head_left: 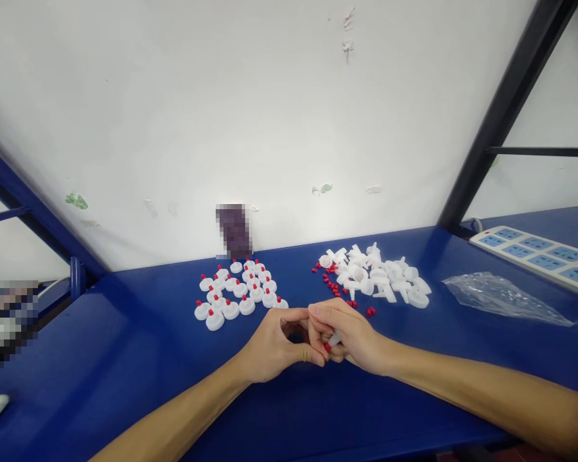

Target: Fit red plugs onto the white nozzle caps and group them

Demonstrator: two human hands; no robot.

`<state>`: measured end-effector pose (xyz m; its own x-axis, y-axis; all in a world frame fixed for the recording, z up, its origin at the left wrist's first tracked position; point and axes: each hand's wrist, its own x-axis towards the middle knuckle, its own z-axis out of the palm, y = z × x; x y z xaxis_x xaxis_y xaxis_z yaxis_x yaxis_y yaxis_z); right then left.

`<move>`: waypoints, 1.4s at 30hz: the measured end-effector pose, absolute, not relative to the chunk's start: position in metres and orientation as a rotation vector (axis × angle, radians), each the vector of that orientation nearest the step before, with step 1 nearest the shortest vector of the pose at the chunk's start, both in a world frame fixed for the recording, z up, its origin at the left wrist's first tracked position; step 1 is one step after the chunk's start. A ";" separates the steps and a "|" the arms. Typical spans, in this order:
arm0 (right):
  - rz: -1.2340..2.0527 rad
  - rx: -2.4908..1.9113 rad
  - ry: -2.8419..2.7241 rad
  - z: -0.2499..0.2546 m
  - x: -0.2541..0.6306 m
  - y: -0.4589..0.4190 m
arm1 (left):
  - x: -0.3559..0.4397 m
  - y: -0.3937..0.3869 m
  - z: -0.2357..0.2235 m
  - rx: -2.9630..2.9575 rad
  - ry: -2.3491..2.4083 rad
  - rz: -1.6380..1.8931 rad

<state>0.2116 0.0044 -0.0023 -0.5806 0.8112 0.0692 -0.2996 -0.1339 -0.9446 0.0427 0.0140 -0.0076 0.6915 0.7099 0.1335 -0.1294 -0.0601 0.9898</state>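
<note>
My hands meet over the near middle of the table. My right hand is closed round a white nozzle cap with a red tip; only its spout and the tip show between the fingers. My left hand curls into a ring against the right fingers, thumb below and forefinger above. Whatever is in its grip is hidden. Beyond it to the left stand several white nozzle caps, upright with red tips on. To the right lies a heap of white nozzle caps without red tips, beside scattered small red tips.
A clear plastic bag lies at the right, in front of a long power strip. A blurred dark upright object leans on the wall behind the blue table. Metal frame posts rise at both sides.
</note>
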 end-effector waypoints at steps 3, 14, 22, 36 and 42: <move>1.816 -0.591 -1.349 -0.003 0.211 0.006 | 0.043 0.014 -0.008 1.484 0.496 0.748; 1.667 -0.637 -1.389 0.016 0.216 0.001 | 0.035 0.014 -0.004 2.454 0.734 1.289; 1.620 -0.655 -1.458 0.015 0.213 -0.005 | 0.032 0.010 0.005 2.965 0.650 1.266; -0.095 -1.657 -2.458 0.044 0.293 0.052 | 0.017 0.043 0.002 3.208 1.091 0.679; -0.116 -1.842 -2.491 0.035 0.297 0.058 | 0.013 0.048 0.000 3.200 1.253 0.837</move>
<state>0.2972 0.0576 0.0355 -0.2933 0.9529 0.0779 0.9560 0.2913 0.0354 0.0126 0.0485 -0.0002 0.6508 0.5253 0.5481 0.7076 -0.6814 -0.1871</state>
